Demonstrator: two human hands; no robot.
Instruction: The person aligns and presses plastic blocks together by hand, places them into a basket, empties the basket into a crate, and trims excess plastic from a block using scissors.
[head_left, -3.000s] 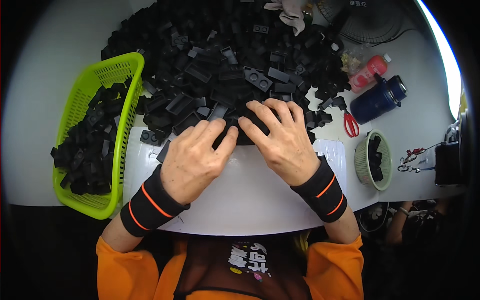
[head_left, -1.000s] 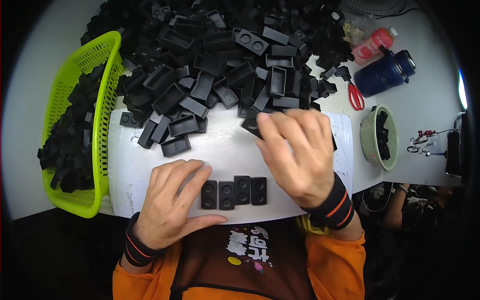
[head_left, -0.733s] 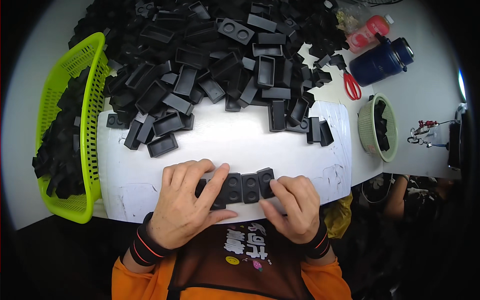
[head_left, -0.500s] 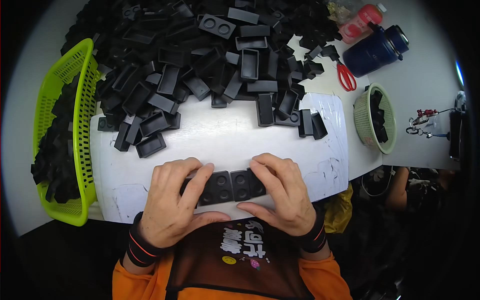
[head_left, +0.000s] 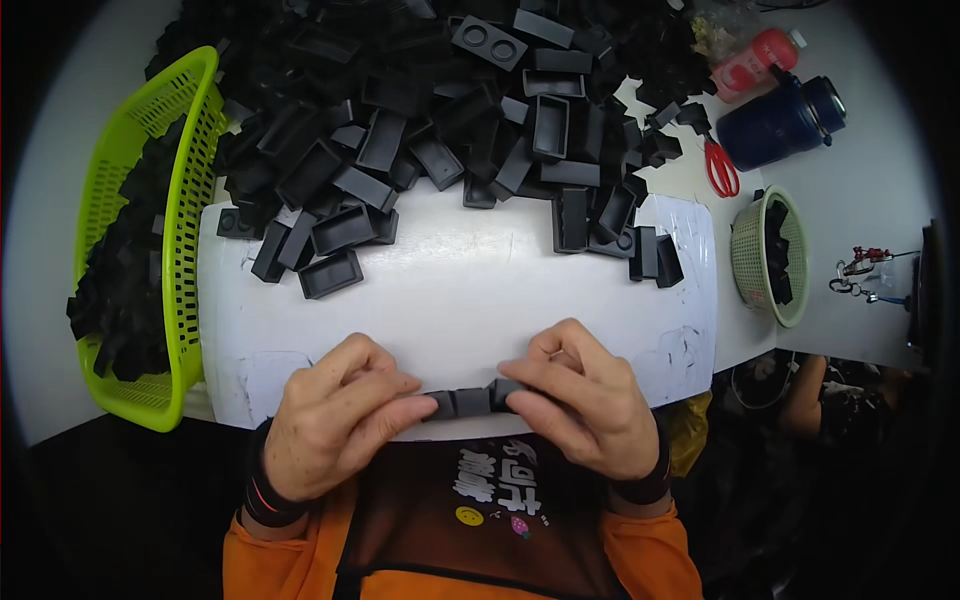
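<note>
A short row of small black plastic blocks (head_left: 471, 402) spans the gap between my hands at the near edge of the white board. Plain side faces show toward me, and the outer blocks are partly covered by fingers. My left hand (head_left: 340, 412) is closed on the row's left end, thumb in front and fingers behind. At the other end, my right hand (head_left: 588, 405) pinches the row between thumb and index finger. How many blocks each hand covers is hidden.
A big heap of black hollow blocks (head_left: 380, 140) covers the far side of the white board (head_left: 450, 300). To the left stands a green basket (head_left: 183, 300) of black pieces. On the right are a pale basket (head_left: 752, 255), red scissors (head_left: 721, 170), a blue flask (head_left: 770, 125) and a pink bottle (head_left: 755, 65).
The row of blocks has turned from showing its round-ringed faces to showing plain sides. Both hands have closed onto its ends. The whole view has shifted slightly.
</note>
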